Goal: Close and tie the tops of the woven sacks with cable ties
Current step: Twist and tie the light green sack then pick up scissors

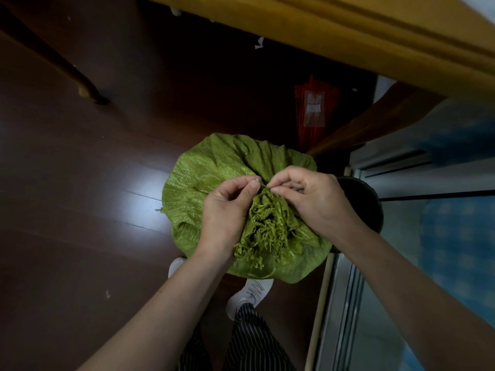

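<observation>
Cable tie [263,185] between left hand [227,210] and right hand [308,195]

Daylight glares off a dark wooden floor [80,188] beneath a yellow wooden board [348,36]; a metal door track [345,303] (at right) borders blue tiles [455,236].

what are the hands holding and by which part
A thin cable tie at the gathered neck of the green woven sack: the left hand pinches one end, the right hand the other.
</observation>
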